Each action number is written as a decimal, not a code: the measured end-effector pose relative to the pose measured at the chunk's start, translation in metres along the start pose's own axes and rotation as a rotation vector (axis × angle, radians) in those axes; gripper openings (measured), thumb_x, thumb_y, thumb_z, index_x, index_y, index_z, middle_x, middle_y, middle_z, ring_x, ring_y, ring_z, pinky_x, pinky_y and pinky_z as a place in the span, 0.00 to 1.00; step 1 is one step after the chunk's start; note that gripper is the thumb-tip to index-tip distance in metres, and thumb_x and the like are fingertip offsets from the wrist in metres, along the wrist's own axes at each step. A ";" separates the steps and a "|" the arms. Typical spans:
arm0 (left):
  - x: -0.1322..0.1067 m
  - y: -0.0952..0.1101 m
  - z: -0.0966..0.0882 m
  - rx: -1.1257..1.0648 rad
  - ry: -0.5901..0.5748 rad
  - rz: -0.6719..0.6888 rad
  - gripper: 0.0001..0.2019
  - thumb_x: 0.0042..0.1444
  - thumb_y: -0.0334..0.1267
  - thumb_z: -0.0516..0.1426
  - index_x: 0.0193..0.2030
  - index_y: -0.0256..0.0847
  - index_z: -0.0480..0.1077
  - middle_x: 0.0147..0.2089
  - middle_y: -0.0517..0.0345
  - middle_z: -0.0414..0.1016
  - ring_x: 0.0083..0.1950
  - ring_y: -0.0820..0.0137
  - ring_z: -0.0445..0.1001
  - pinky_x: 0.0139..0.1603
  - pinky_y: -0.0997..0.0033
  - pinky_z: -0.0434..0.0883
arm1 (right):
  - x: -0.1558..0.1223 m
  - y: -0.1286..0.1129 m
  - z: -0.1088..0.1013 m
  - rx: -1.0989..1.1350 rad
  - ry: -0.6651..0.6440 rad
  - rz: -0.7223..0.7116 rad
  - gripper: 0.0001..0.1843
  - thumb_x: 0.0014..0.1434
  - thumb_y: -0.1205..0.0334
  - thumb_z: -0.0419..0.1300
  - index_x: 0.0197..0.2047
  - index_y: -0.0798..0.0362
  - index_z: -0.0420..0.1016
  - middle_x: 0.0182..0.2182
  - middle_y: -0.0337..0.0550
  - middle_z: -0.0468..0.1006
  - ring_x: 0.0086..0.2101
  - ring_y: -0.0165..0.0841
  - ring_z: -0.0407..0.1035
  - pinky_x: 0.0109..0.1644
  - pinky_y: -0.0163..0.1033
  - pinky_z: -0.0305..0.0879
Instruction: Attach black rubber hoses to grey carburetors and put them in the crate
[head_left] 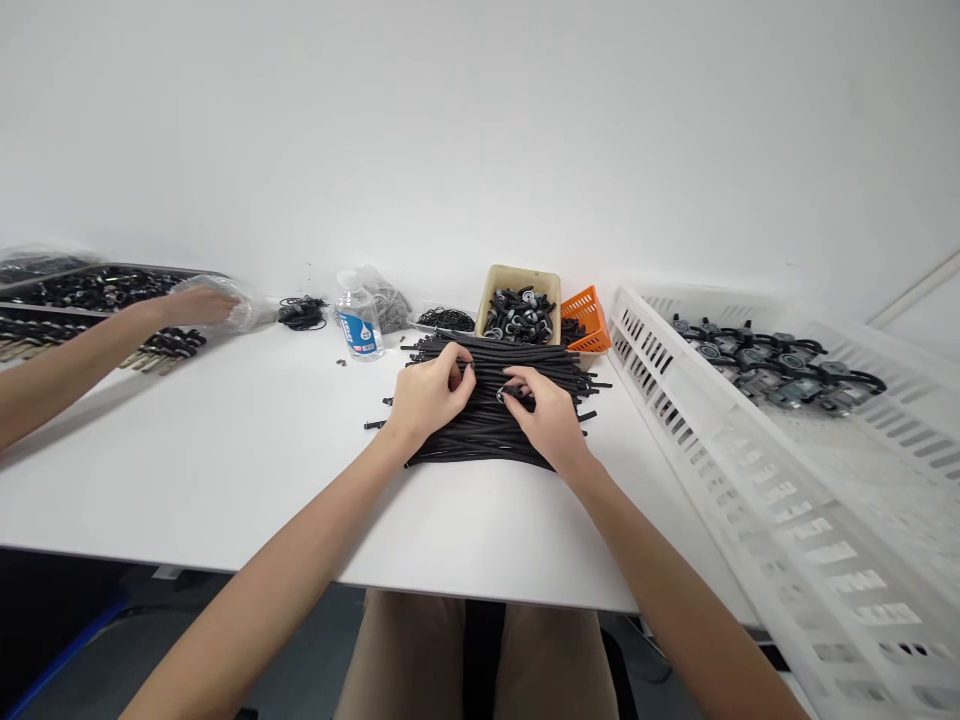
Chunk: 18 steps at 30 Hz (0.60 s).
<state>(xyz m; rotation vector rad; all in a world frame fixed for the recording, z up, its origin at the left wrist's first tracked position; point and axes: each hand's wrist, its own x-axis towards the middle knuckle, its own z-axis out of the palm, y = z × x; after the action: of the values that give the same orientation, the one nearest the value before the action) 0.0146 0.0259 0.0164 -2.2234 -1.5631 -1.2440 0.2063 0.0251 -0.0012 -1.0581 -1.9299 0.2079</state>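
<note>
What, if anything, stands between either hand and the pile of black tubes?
Nothing visible blocks them: the left hand and the right hand are over the pile of black tubes. The right hand pinches a small dark piece. The tan bin stands beyond the pile's far edge, out of the way.

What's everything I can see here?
Wall: one, white, behind
Table: one, white, centre
Tubes: many, black, centre
Bin: one, cream, behind tubes
Fittings: many, black-grey, in bin
Basket: one, orange, beside bin
Crate: one, white, right
Assemblies: several, black-grey, in crate
Loops: many, black, beside bin
Bottle: one, clear, left of bin
Bags: several, clear, left
Cord bundle: one, black, left
Tray: one, dark, far left
Pieces: several, black-tan, before tray
Co-worker's arm: one, bare, left
Legs: two, tan-trousered, below
Left fingers: one set, bare, over tubes
Right fingers: one set, bare, holding black part
</note>
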 end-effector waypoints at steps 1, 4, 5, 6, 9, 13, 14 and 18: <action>0.000 0.000 0.000 -0.002 -0.002 -0.001 0.04 0.60 0.37 0.52 0.41 0.44 0.67 0.23 0.67 0.71 0.24 0.74 0.71 0.29 0.74 0.62 | 0.000 0.000 0.000 0.012 0.011 -0.004 0.15 0.59 0.69 0.59 0.50 0.49 0.73 0.39 0.44 0.81 0.39 0.38 0.76 0.47 0.46 0.72; 0.000 0.000 0.001 0.002 -0.009 -0.005 0.04 0.60 0.37 0.53 0.41 0.44 0.67 0.23 0.67 0.71 0.24 0.74 0.70 0.29 0.74 0.62 | 0.000 -0.001 -0.002 0.027 0.102 -0.054 0.12 0.62 0.68 0.57 0.49 0.49 0.73 0.41 0.45 0.81 0.40 0.37 0.76 0.49 0.45 0.73; -0.001 0.000 0.001 0.002 -0.010 -0.007 0.04 0.60 0.37 0.53 0.41 0.44 0.67 0.23 0.67 0.71 0.24 0.74 0.71 0.29 0.74 0.62 | 0.000 -0.001 -0.003 0.026 0.152 -0.073 0.12 0.63 0.67 0.56 0.48 0.49 0.73 0.42 0.45 0.81 0.42 0.38 0.76 0.50 0.45 0.73; -0.001 0.000 0.001 0.002 -0.008 -0.008 0.05 0.60 0.37 0.53 0.41 0.44 0.67 0.23 0.67 0.71 0.24 0.74 0.71 0.29 0.74 0.62 | 0.000 -0.002 -0.004 0.025 0.206 -0.083 0.11 0.64 0.67 0.54 0.48 0.49 0.74 0.43 0.46 0.81 0.43 0.37 0.76 0.51 0.45 0.73; -0.001 0.000 0.001 -0.003 -0.009 -0.001 0.05 0.60 0.37 0.53 0.41 0.44 0.67 0.23 0.68 0.71 0.24 0.74 0.71 0.29 0.74 0.63 | 0.002 -0.001 -0.007 0.024 0.277 -0.052 0.12 0.64 0.68 0.52 0.47 0.50 0.73 0.44 0.46 0.80 0.44 0.37 0.76 0.51 0.45 0.73; -0.001 0.000 0.001 -0.001 -0.017 0.002 0.05 0.60 0.37 0.53 0.41 0.44 0.67 0.23 0.68 0.70 0.24 0.74 0.71 0.29 0.74 0.63 | 0.004 0.002 -0.007 0.046 0.222 0.026 0.15 0.61 0.69 0.52 0.50 0.51 0.73 0.46 0.47 0.80 0.41 0.36 0.76 0.51 0.46 0.74; -0.001 0.000 0.001 0.003 -0.018 -0.002 0.05 0.60 0.37 0.53 0.41 0.44 0.67 0.23 0.68 0.71 0.24 0.74 0.71 0.29 0.74 0.63 | 0.004 0.003 -0.007 0.061 0.224 0.038 0.16 0.61 0.70 0.52 0.50 0.51 0.72 0.47 0.47 0.80 0.41 0.36 0.76 0.51 0.46 0.74; -0.001 0.000 0.001 0.006 -0.024 -0.003 0.04 0.60 0.37 0.53 0.41 0.44 0.67 0.23 0.67 0.71 0.24 0.73 0.71 0.29 0.74 0.63 | 0.004 0.005 -0.006 0.098 0.254 0.050 0.14 0.62 0.69 0.52 0.49 0.51 0.73 0.46 0.46 0.80 0.41 0.36 0.76 0.52 0.46 0.74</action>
<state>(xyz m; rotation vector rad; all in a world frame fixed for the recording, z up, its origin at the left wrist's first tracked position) 0.0148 0.0256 0.0155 -2.2410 -1.5776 -1.2168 0.2130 0.0297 0.0022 -1.0168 -1.6508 0.1840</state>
